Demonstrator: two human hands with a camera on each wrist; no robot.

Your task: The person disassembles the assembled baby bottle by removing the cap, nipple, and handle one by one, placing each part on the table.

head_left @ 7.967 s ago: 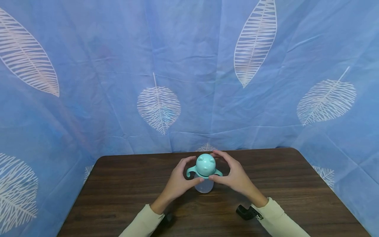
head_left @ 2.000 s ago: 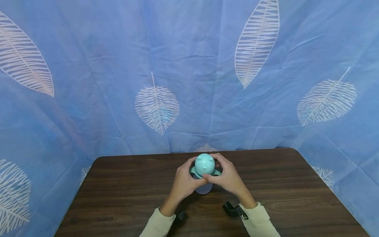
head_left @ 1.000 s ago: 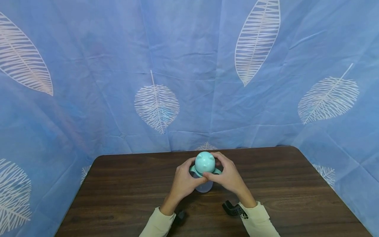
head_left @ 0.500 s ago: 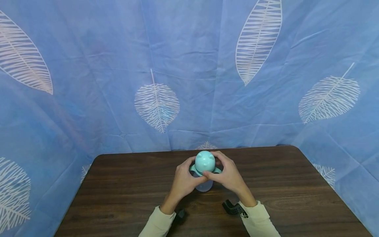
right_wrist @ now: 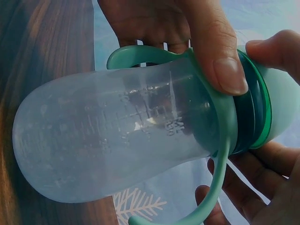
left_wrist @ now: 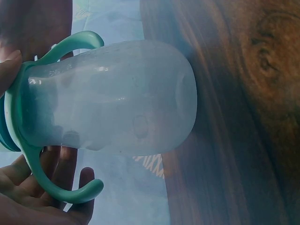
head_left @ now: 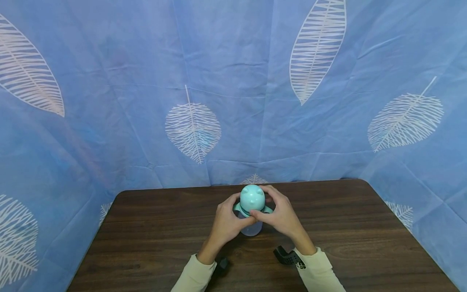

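Cream sleeves (head_left: 195, 275) sit closest, low in the head view, and each wrist has a small black camera strapped on. Just past them are the two hands, close together over the middle of the brown wooden table (head_left: 153, 231). The left hand (head_left: 226, 221) wraps around the left side of a baby bottle (head_left: 251, 215), with its thumb pressed on the teal ring near the top. The right hand (head_left: 281, 217) curls around the right side, with its thumb and fingers pinching the teal cap (head_left: 252, 198). The thumbs almost meet in front of the bottle.

The bottle stands straight up between the hands. Its bottom part is cloudy clear plastic (right_wrist: 117, 140) with small marks on it. Two curved teal handles (left_wrist: 65, 187) stick out from the ring. The cap is round and has two little ears on top.

Behind the table hangs a blue cloth (head_left: 233, 81) with big white leaves on it.
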